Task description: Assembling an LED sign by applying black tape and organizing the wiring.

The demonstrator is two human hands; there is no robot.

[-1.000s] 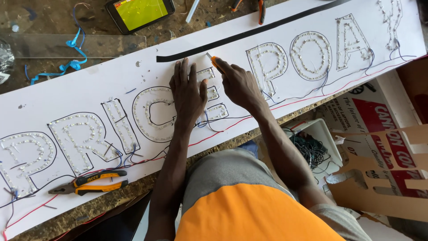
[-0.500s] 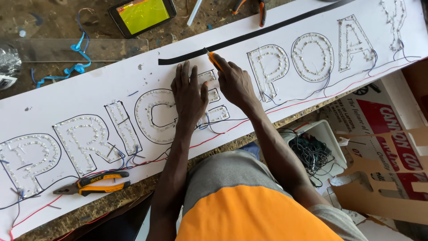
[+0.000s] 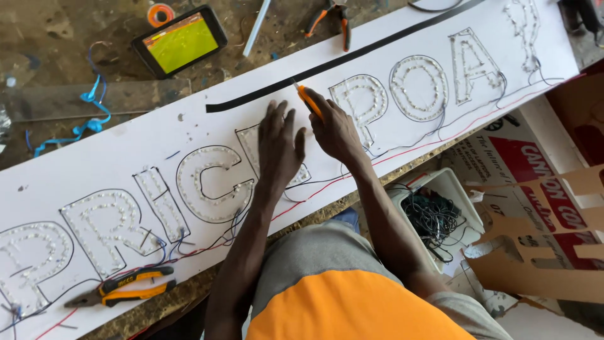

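A long white sign board (image 3: pixel 126 157) lies across the workbench, with large outlined letters filled with small bulbs and joined by thin red, blue and black wires. My left hand (image 3: pixel 279 148) presses flat on the board over one letter, fingers spread. Just right of it, my right hand (image 3: pixel 333 129) grips an orange utility knife (image 3: pixel 308 99), its tip touching the board below a black strip (image 3: pixel 327 65).
Yellow-handled pliers (image 3: pixel 123 286) lie on the board's near left edge. A phone with a green screen (image 3: pixel 179 41), orange tape, a metal rod and orange-handled cutters (image 3: pixel 333 16) sit on the bench beyond. A white tub of black wires (image 3: pixel 434 214) and cardboard boxes stand at right.
Both hands stay on the same letter; the knife tip has shifted only slightly along the board. The view has drifted a little.
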